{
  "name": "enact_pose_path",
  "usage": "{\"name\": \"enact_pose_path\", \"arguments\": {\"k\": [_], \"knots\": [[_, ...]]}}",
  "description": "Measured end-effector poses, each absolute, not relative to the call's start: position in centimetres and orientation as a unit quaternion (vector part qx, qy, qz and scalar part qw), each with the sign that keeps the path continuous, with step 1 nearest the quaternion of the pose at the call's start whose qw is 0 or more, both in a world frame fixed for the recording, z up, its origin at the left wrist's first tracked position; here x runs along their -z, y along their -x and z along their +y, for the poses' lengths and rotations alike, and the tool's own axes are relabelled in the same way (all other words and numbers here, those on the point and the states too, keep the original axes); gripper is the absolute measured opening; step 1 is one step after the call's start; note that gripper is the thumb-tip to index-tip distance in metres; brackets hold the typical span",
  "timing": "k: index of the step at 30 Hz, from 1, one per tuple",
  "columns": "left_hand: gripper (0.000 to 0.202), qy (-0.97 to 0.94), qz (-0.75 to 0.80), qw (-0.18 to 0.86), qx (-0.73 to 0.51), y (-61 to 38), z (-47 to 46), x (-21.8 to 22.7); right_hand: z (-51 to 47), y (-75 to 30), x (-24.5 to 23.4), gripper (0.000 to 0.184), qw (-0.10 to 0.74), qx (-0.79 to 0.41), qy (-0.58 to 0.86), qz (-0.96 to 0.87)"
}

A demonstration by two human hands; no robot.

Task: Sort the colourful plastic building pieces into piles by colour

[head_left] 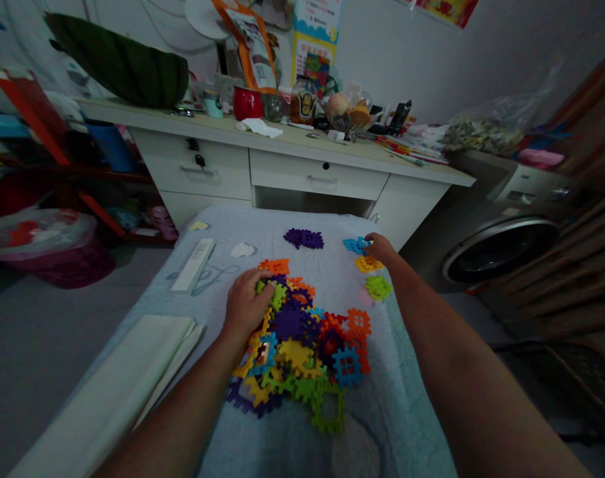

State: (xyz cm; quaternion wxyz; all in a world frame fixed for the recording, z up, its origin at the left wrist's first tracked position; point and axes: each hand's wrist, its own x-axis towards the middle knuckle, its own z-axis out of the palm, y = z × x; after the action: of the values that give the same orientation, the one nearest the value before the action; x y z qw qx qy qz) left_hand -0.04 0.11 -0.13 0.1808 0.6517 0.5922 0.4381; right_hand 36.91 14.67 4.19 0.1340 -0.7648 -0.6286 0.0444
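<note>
A heap of colourful plastic interlocking blocks with toothed edges (pixel 288 323) lies in the middle of the cloth-covered table. At its far left side my left hand (pixel 247 300) is closed, thumb and fingers around a lime-green block (pixel 278 296). My right hand (pixel 380 249) reaches to the far right, its fingertips closed on a blue block (pixel 354 245) at the table surface. Just nearer lie a yellow-orange block (pixel 368 264) and another lime-green block (pixel 378 287). Purple blocks (pixel 303 238) sit apart at the far middle. The fingertips of my right hand are partly hidden.
A long white box (pixel 193 265) and a folded pale sheet (pixel 117 385) lie on the table's left. Beyond stands a white desk (pixel 192 162) with jars and clutter. A washing machine (pixel 501 219) is at right, a pink bin (pixel 53 255) at left.
</note>
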Motion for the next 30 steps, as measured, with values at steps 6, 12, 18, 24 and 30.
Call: {"name": "enact_pose_path", "arguments": {"k": [6, 12, 18, 24, 30], "knots": [[0.028, -0.656, 0.590, 0.181, -0.436, 0.1, 0.2, 0.3, 14.7, -37.4, -3.8, 0.039, 0.131, -0.036, 0.775, -0.617], [0.026, -0.654, 0.592, 0.180, -0.435, 0.0, 0.1, 0.1, 14.4, -37.5, -3.5, 0.034, 0.130, -0.032, 0.760, -0.635], [0.028, -0.652, 0.593, 0.184, -0.437, 0.0, 0.1, 0.0, 14.8, -36.9, -3.0, 0.053, 0.098, -0.038, 0.772, -0.627], [0.029, -0.648, 0.594, 0.183, -0.440, 0.0, 0.1, 0.0, 15.6, -36.8, -3.3, 0.047, 0.079, -0.039, 0.775, -0.625], [0.030, -0.647, 0.601, 0.184, -0.432, 0.0, 0.1, 0.2, 15.5, -36.5, -3.7, 0.048, 0.081, -0.045, 0.787, -0.610]]}}
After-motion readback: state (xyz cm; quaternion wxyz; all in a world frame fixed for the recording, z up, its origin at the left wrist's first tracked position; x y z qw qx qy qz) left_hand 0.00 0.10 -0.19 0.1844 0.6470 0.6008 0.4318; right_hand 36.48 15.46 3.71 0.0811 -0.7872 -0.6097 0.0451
